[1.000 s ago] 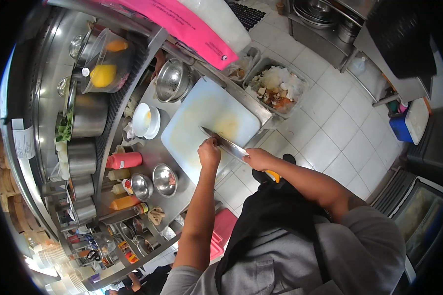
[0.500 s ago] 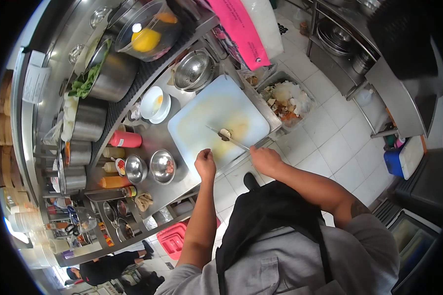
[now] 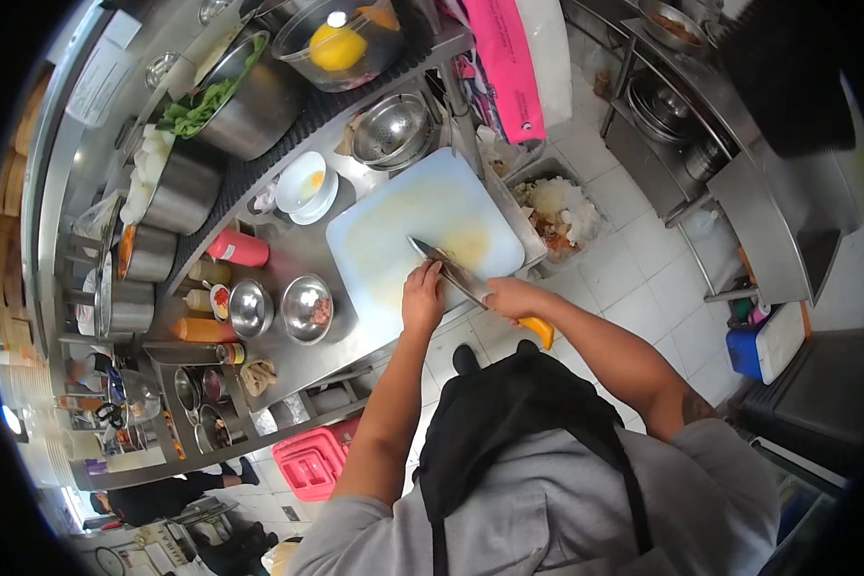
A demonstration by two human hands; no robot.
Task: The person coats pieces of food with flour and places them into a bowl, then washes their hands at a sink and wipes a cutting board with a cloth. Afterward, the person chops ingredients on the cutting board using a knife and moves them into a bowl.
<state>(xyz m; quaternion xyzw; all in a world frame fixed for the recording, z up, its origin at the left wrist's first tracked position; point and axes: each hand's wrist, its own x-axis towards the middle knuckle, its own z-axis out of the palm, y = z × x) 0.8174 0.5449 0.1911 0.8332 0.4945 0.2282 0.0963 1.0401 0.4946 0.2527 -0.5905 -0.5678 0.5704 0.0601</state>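
My right hand (image 3: 513, 299) is closed around a knife (image 3: 463, 278); its yellow handle sticks out below the fist. The blade lies across the white cutting board (image 3: 374, 230), its tip towards the upper left. My left hand (image 3: 422, 296) rests at the board's near edge with fingers bent together against the blade. Whatever lies under those fingertips is hidden. Yellowish stains mark the board's surface.
Left of the board stand a metal bowl with pinkish pieces (image 3: 307, 309), another metal bowl (image 3: 250, 308) and white bowls (image 3: 305, 187). A colander (image 3: 392, 130) sits behind. At the right is a bin of food scraps (image 3: 559, 211). Another person (image 3: 154, 497) is at lower left.
My left hand has moved up to the blade. The knife has turned so its broad side shows, and its yellow handle is now visible. The pale and dark piece beside the blade is covered.
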